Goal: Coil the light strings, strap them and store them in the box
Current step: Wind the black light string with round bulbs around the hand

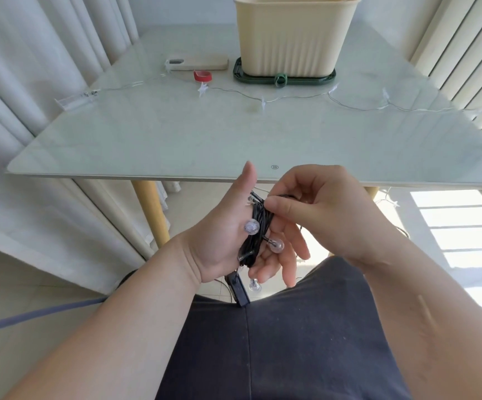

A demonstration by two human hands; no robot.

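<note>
The left grip [228, 235] is held palm up below the near edge of the table [176, 134], thumb raised and fingers loosely spread apart. The black light string [255, 229] is wound in a tight coil around this hand's fingers, crossing the palm. 3 clear round bulbs stick out of the coil: 1 by the base of the thumb [251, 226], 1 over the fingers [276, 245] and 1 hanging under the hand [254, 284]. A black block [238, 293] on the string dangles beside that lowest bulb.

The right grip [320, 209] is clamped on the string at the top of the coil, thumb and curled fingers pinching the wire.

On the table, the cream box [294, 36] stands on a dark green tray [329, 77], with a green strap [280, 79] at the tray's front rim. A red strap [202, 75] lies left of the tray, near a phone [197, 64]. A clear star light string [291, 97] lies uncoiled across the table.
</note>
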